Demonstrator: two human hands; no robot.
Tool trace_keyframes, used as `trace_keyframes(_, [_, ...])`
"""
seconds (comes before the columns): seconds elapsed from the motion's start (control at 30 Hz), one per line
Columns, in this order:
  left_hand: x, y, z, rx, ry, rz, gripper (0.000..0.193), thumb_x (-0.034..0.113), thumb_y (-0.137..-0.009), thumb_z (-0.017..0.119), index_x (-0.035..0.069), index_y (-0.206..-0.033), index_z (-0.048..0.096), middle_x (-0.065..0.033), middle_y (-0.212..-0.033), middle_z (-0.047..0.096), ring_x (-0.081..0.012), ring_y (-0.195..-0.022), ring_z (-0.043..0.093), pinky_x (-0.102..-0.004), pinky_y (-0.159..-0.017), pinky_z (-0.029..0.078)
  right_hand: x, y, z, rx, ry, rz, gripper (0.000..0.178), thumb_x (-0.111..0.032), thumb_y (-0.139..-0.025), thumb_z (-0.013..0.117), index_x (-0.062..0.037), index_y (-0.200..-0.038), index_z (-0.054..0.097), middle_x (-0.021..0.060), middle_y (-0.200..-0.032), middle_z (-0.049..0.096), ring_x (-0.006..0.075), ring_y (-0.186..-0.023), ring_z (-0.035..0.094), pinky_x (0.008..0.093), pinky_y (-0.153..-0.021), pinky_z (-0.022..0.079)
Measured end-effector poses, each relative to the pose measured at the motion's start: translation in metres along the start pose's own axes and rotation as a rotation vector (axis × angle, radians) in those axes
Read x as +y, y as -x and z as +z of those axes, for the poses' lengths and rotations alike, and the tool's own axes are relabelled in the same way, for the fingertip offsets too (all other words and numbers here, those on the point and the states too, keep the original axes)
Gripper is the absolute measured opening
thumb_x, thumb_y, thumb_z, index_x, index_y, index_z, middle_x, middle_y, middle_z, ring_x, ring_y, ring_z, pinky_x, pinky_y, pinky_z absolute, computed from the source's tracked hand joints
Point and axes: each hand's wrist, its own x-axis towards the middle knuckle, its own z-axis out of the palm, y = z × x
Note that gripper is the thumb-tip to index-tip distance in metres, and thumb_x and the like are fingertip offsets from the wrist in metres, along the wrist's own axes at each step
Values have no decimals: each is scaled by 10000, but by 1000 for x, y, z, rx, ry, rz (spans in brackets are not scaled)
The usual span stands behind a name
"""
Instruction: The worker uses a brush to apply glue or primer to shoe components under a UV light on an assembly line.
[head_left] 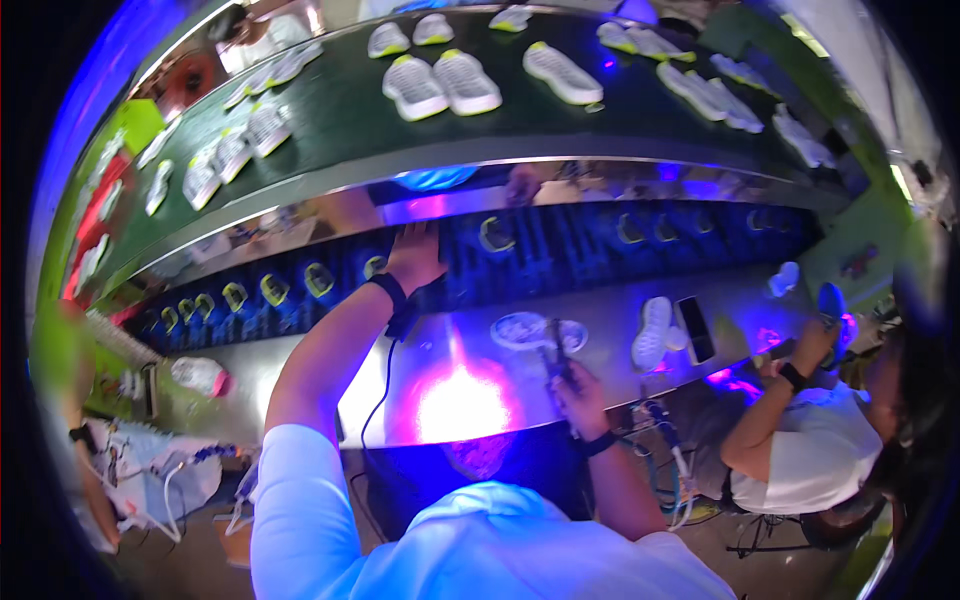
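Long dark green belt (340, 115) curves across the top of the frame, with a shiny metal edge (450, 161) just below it. Silver workbench (605, 298) runs through the middle, with a totally blown-out white-pink glare (462, 405) near the centre. Blue glow (90, 120) down the upper left, green panel (850, 235) far right, brownish floor (770, 572) peeking out lower right.

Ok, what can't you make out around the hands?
Head view: whatever lies under the left hand, hidden by the hand itself.
Head view: the kind of tool in the right hand, too blurred to tell.
Head view: part of the table, washed out by bright glare.
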Motion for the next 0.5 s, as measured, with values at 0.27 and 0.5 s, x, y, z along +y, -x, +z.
trace_keyframes(0.27, [25, -88, 106, 187, 91, 296, 456, 109, -813, 640, 58, -1266, 637, -172, -1370, 544, -377, -1302, 509, -470, -1099, 445, 26, -4, 13, -3, 19, -166, 388, -7, -968, 632, -27, -1350, 563, -24, -808, 618, 37, -595, 529, 217, -505, 421])
trace_keyframes(0.5, [43, -50, 3, -15, -167, 500, 348, 119, -791, 655, 102, -1136, 701, -149, -1195, 601, -323, -1211, 562, -425, -942, 550, 56, -26, 1, 145, 271, -572, 350, -70, -964, 663, -19, -1304, 597, -19, -815, 637, 45, -586, 545, 218, -507, 440])
